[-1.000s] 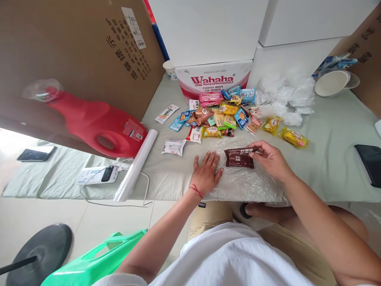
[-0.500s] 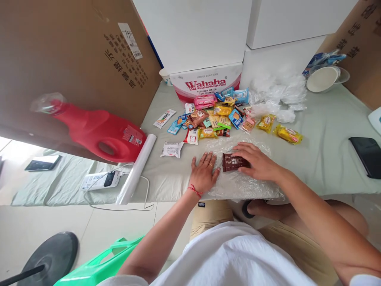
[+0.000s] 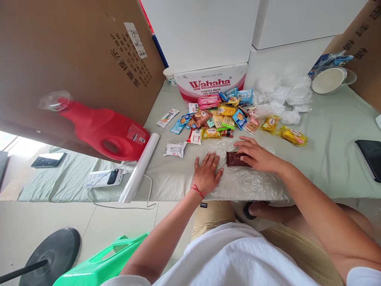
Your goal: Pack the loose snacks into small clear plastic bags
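- One brown packet (image 3: 234, 159): flat on one clear plastic sheet (image 3: 250, 184), near front edge of table (image 3: 327, 159).
- Right hand (image 3: 256, 155): fingers stretched out, pressing down on packet, not curled round it; covers packet's right end.
- Left hand (image 3: 207, 173): open, palm flat on sheet's left edge, holding nothing, just beside packet.
- Beyond hands: one heap of mixed snack packets (image 3: 220, 115).
- Two yellow packets (image 3: 293, 136) apart at right; one white packet (image 3: 175, 149) at left.
- Further left: one film roll (image 3: 139, 167), one red jug (image 3: 101, 129).

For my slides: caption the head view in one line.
Right hand rests on a brown snack packet on clear plastic wrap; left hand flat beside it, snack pile behind.
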`<action>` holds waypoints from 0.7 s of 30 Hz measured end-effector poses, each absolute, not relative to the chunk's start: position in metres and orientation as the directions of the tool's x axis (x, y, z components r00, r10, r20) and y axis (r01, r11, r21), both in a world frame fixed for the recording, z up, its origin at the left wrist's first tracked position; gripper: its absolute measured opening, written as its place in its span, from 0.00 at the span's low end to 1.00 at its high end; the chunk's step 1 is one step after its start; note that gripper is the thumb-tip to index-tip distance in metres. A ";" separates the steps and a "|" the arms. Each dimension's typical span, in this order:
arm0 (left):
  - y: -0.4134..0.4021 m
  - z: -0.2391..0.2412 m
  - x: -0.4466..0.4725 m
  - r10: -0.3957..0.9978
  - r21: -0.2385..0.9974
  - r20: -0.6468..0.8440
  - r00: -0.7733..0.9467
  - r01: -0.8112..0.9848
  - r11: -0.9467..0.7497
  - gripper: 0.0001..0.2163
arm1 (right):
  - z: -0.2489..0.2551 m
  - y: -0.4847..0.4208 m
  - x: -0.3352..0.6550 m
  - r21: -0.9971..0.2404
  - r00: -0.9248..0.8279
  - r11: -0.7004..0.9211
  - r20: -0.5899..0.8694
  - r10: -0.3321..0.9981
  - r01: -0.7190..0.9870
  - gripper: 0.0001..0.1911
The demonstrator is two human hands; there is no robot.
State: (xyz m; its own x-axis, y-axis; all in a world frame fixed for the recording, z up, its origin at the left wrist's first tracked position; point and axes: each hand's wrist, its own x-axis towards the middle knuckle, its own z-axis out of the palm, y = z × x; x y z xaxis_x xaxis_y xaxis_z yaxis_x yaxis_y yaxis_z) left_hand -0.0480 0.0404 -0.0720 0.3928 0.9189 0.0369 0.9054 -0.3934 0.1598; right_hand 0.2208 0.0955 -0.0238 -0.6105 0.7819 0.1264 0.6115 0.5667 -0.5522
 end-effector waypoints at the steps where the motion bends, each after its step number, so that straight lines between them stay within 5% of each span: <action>1: 0.040 -0.072 -0.048 0.918 0.161 0.038 0.394 0.904 -0.395 0.27 | -0.023 0.100 0.223 -0.548 -0.605 0.560 0.119 0.787 0.621 0.12; 10: 0.041 -0.074 -0.048 0.916 0.183 0.061 0.396 0.898 -0.400 0.27 | -0.026 0.114 0.205 -0.367 -0.565 0.492 -0.121 0.816 0.789 0.19; 15: 0.041 -0.074 -0.049 0.914 0.189 0.067 0.401 0.894 -0.406 0.27 | -0.015 0.097 0.199 -0.275 -0.564 0.516 -0.133 0.815 0.811 0.34; 21: 0.041 -0.074 -0.049 0.914 0.189 0.073 0.400 0.894 -0.407 0.27 | -0.015 0.089 0.187 -0.157 -0.555 0.532 -0.209 0.805 0.832 0.29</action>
